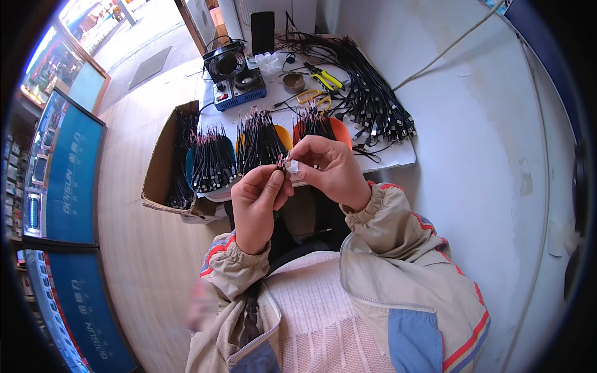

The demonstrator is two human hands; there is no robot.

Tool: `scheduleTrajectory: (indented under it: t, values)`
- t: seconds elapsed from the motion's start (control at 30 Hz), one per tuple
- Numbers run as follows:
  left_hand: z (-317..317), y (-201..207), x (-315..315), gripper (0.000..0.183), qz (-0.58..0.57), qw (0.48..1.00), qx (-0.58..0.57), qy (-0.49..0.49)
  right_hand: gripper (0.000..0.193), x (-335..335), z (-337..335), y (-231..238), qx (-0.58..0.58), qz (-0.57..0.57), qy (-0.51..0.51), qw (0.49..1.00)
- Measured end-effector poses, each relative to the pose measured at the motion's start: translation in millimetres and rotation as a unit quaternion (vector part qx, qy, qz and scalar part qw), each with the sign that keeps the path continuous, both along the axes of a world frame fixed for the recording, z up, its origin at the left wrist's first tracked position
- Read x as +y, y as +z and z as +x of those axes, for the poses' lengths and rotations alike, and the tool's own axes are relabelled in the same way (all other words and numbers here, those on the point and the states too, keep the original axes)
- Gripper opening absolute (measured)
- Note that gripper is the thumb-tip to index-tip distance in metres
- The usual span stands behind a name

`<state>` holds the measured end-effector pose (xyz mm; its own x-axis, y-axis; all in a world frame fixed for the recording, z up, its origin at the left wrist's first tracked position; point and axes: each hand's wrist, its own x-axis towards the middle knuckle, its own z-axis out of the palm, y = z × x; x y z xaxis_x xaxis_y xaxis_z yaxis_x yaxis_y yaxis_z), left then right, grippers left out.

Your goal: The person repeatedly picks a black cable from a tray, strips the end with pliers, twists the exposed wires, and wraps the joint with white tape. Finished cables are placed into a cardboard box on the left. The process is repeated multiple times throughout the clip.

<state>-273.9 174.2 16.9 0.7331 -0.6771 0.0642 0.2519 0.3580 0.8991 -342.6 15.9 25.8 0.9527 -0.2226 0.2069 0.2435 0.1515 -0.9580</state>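
Both hands meet over the table's front edge. My left hand (255, 202) is closed, thumb and forefinger pinching a black cable (281, 168) whose thin reddish wire ends stick up. My right hand (333, 171) pinches at those wire ends; a white wrap (293, 166) shows at its fingertips. The rest of the held cable is mostly hidden by the fingers. Just beyond stand cable bundles with bare wire ends up: one in a blue tray (189, 165), a middle bundle (256, 140) in a yellow tray (284, 137), another in a red tray (341, 132).
A cardboard box (158, 161) of cables stands left. Behind are a blue device with a dial (239, 96), a small black fan (225, 62), an upright phone (262, 32), a round tin (293, 82), yellow-green pliers (326, 79), yellow-handled scissors (311, 97) and a large cable pile (367, 87).
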Motion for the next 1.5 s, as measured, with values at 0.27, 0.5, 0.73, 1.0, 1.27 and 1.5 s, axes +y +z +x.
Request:
scheduleTrajectory:
  t: [0.27, 0.5, 0.73, 1.0, 1.27, 1.5]
  values:
    - [0.7, -6.5, -1.3, 0.016, -0.050, 0.991, 0.106, -0.061, 0.010, 7.5, 0.4, -29.7, 0.000, 0.404, 0.169, 0.899]
    - [-1.5, -6.3, 2.2, 0.016, -0.019, 0.994, 0.077, -0.074, 0.011, -2.2, -9.5, -22.2, 0.057, 0.198, 0.087, 0.975]
    - [-5.3, -5.8, 4.0, 0.016, -0.023, 0.992, 0.073, -0.095, 0.014, -0.9, -11.2, -23.1, 0.104, 0.362, 0.177, 0.909]
    - [-7.2, -7.8, 9.4, 0.017, 0.019, 0.993, 0.037, -0.112, 0.020, 4.9, -15.8, -25.5, 0.113, 0.364, 0.200, 0.903]
    - [-1.8, -13.3, 7.9, 0.018, 0.048, 0.988, 0.049, -0.136, 0.030, -1.3, -15.7, -21.3, 0.108, 0.215, 0.082, 0.967]
    - [1.4, -16.1, 8.5, 0.017, 0.078, 0.988, 0.042, -0.124, 0.032, 12.3, -11.2, -33.5, 0.072, 0.120, 0.024, 0.990]
